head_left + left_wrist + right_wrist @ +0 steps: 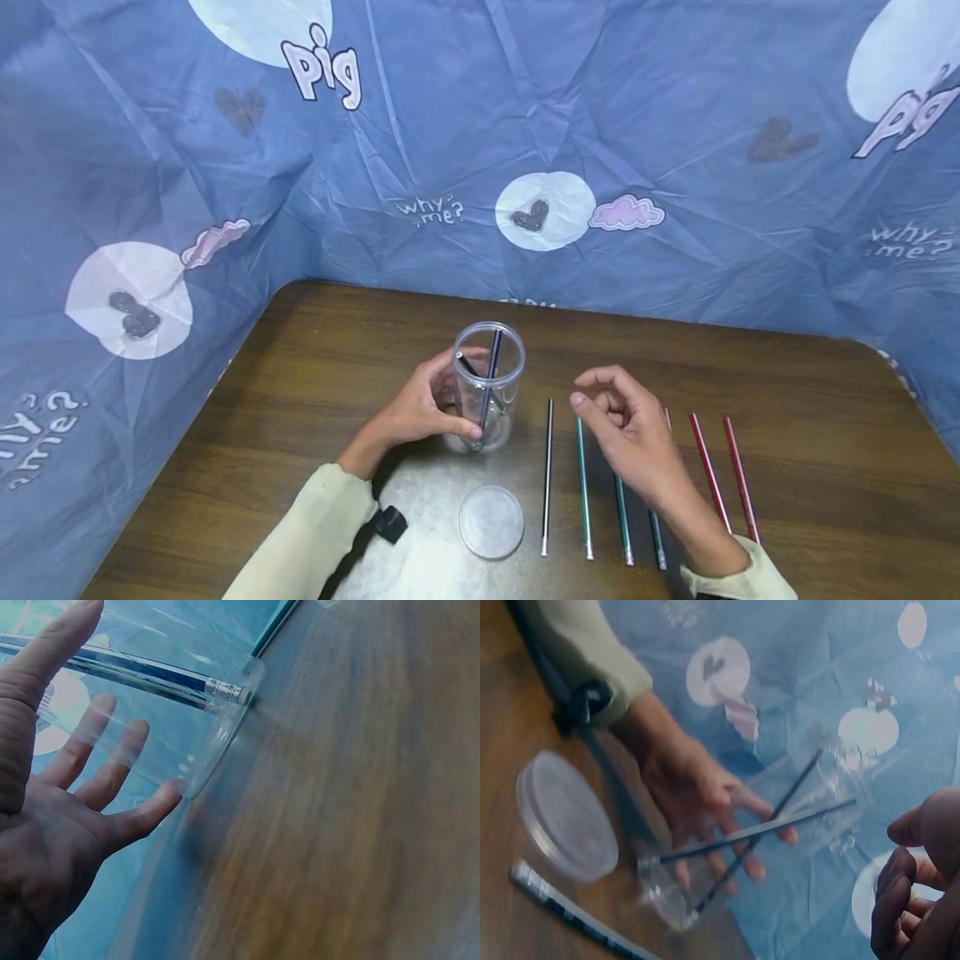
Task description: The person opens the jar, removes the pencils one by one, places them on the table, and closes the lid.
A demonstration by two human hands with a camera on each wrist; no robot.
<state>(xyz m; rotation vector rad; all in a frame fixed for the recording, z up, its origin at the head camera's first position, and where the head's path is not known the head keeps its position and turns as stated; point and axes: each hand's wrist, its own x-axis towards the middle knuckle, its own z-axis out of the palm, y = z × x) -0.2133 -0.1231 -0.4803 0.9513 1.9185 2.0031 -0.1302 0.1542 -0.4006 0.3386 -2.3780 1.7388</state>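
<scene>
My left hand (420,404) grips a clear plastic jar (501,417) round its side, thumb in front and fingers behind. The jar stands upright on the table. Two dark pencils (491,358) lean crossed inside it, and the left wrist view shows a silver end on one pencil (225,690) near the jar's base. To the right of the jar, my right hand (630,425) hovers above the row of pencils, fingers loosely bent, holding nothing. A black pencil (547,479) lies between jar and hand. Teal pencils (584,492) lie below that hand, partly hidden by it.
A round clear lid (491,522) lies flat in front of the jar. Red pencils (708,471) lie right of the teal ones, partly covered by the right arm. The brown wooden table (300,358) backs onto a blue printed cloth (420,125).
</scene>
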